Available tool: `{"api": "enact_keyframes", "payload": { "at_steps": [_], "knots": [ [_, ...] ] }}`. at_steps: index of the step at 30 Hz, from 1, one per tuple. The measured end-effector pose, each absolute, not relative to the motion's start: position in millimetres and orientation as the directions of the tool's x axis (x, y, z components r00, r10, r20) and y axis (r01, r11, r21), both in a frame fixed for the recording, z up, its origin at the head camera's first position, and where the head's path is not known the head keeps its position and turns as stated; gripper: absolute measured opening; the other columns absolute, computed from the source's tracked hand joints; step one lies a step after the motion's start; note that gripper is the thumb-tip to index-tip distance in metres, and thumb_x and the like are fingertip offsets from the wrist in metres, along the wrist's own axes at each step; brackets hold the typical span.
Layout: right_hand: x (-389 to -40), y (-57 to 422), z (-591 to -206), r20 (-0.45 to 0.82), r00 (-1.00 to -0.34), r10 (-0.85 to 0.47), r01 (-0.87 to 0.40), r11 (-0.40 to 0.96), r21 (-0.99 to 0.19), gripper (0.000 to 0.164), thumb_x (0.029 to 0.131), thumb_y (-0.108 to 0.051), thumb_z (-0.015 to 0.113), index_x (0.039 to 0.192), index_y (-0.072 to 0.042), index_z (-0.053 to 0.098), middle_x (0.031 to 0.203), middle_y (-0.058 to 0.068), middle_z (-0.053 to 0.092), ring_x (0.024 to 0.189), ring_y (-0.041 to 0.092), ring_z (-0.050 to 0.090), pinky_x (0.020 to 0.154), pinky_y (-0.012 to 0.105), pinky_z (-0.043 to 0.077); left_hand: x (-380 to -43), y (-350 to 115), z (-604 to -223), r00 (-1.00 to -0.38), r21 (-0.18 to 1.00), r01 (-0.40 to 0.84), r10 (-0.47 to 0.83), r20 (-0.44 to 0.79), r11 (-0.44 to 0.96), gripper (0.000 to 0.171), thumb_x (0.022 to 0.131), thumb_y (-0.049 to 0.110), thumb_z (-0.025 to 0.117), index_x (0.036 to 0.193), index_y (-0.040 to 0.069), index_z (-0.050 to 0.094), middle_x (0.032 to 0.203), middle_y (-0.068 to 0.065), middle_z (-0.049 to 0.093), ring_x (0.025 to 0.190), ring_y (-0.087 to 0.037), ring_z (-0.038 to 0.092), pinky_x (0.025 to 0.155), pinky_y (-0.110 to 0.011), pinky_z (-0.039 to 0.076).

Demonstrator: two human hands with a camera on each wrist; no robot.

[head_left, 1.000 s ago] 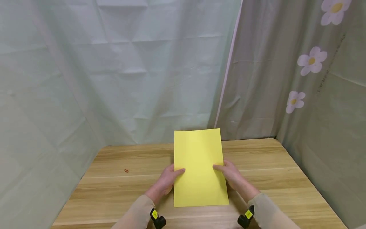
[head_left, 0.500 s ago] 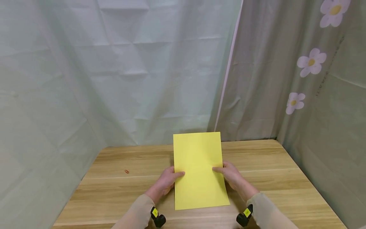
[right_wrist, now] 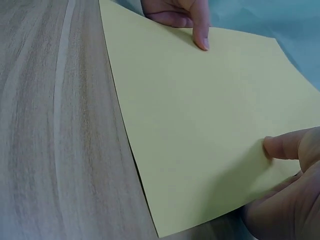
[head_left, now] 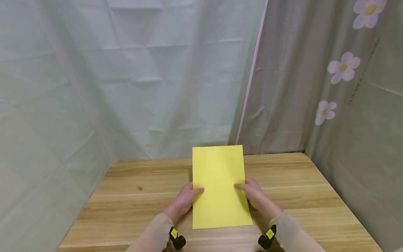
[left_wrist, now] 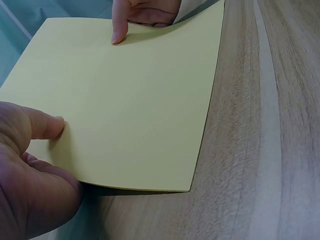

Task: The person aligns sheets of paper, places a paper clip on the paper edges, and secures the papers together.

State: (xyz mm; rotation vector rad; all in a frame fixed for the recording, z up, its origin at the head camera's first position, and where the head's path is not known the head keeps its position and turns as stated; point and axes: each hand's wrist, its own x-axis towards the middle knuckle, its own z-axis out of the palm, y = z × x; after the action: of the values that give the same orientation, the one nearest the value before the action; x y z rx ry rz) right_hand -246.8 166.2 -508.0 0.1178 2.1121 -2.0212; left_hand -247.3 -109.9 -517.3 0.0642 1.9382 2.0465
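Between my two hands a yellow sheet of paper (head_left: 218, 206) is held up off the tabletop, its far end raised and its surface slightly curved. My left hand (head_left: 185, 197) pinches the left edge, thumb on top and fingers underneath. On the opposite edge my right hand (head_left: 256, 194) grips it the same way. In the left wrist view the paper (left_wrist: 135, 105) fills the middle, and the fingers beneath are largely hidden. The right wrist view shows the thumb of my right hand (right_wrist: 287, 185) pressing on the sheet's face.
A small red paper clip (head_left: 140, 188) lies on the wooden table (head_left: 299, 203), left of the paper. Pale curtains (head_left: 151, 87) hang behind the table and along both sides, with flower prints at the right.
The paper's far edge has dipped slightly since a second ago. Both hands keep their hold on the side edges and have barely moved.
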Motion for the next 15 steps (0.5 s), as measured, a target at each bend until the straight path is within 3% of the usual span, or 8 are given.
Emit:
{"api": "enact_keyframes", "payload": {
  "at_steps": [6,15],
  "knots": [
    [-247.1,165.1,-508.9,-0.206,-0.974,-0.097,0.201,0.061,-0.978,0.04,0.101,-0.013,0.062,0.133,0.009,0.055,0.103,0.017,0.07,0.084,0.028,0.07,0.073,0.041,0.06,-246.0,-107.7,-517.0,-0.953,0.98,-0.199,0.235,-0.192,-0.005,0.058,0.103,0.01,0.058,0.148,-0.015,0.031,0.126,-0.022,0.059,0.097,-0.023,0.066,0.085,-0.039,0.058],
    [-246.2,166.3,-512.6,-0.205,-0.973,-0.106,0.198,0.076,-0.977,0.04,0.102,-0.017,0.063,0.133,0.006,0.056,0.102,0.016,0.07,0.082,0.027,0.07,0.073,0.041,0.06,-245.0,-107.4,-520.4,-0.949,0.977,-0.212,0.242,-0.202,-0.016,0.053,0.107,0.019,0.055,0.145,-0.012,0.037,0.114,-0.018,0.063,0.093,-0.022,0.066,0.08,-0.036,0.058]
  ]
}}
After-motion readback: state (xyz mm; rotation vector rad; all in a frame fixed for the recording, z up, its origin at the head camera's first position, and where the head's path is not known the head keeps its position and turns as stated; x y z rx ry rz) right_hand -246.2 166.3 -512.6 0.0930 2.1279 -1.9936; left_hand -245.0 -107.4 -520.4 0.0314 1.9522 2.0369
